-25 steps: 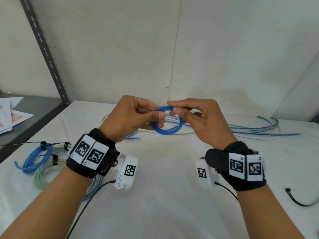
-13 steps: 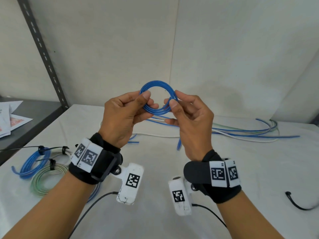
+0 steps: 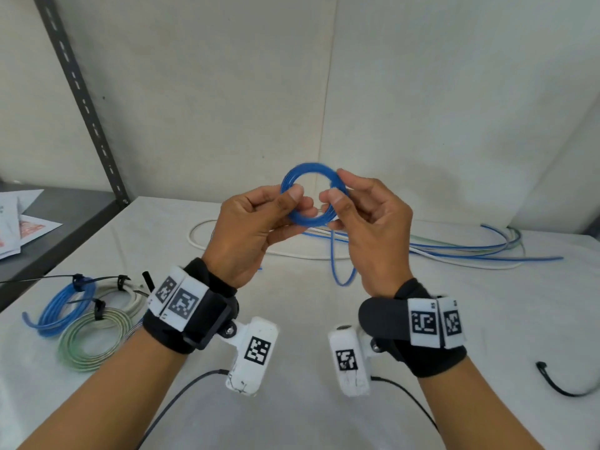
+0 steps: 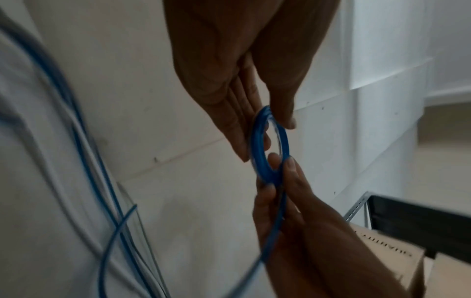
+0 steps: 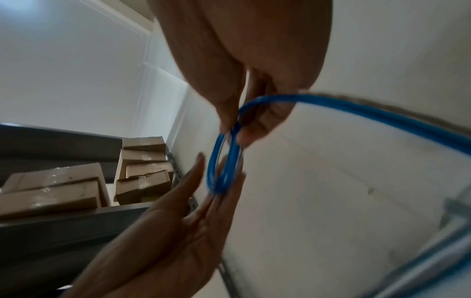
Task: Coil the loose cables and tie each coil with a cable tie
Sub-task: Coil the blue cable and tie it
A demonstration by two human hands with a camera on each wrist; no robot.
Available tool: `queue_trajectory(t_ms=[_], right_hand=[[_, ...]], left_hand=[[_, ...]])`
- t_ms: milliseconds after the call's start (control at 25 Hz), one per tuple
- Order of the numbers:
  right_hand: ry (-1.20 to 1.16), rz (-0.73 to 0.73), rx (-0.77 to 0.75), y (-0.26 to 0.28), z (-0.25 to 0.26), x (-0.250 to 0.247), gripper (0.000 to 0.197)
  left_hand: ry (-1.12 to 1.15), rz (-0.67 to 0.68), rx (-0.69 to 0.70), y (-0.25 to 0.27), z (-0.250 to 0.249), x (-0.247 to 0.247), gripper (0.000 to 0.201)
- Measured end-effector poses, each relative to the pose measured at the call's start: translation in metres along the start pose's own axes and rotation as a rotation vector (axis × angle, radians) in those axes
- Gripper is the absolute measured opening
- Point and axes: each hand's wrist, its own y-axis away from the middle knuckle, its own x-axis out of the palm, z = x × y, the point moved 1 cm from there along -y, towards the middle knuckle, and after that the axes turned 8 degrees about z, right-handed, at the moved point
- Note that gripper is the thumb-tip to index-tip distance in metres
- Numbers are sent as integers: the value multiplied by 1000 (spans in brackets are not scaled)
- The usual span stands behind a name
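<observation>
1. The blue cable coil (image 3: 311,193) is held upright above the white table (image 3: 308,319), lower than half a second ago and well above where it lay flat a second ago.
2. The left hand (image 3: 250,228) pinches the coil's left side between thumb and fingers.
3. The right hand (image 3: 370,232) pinches its right side.
4. A loose blue tail (image 3: 337,271) now hangs from the coil in a loop to the table.
5. Near left, tied coils (image 3: 81,316) lie unmoved.
</observation>
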Motion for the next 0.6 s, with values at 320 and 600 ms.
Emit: queue_trajectory(t_ms=[320,600], right_hand=[[461,542,3,-4,2,-16,19],[166,269,45,-3,-3,-3,11]], left_hand=[[-349,230,-290,1,4,3,54],[-96,-6,-136,-8,-1,-3,47]])
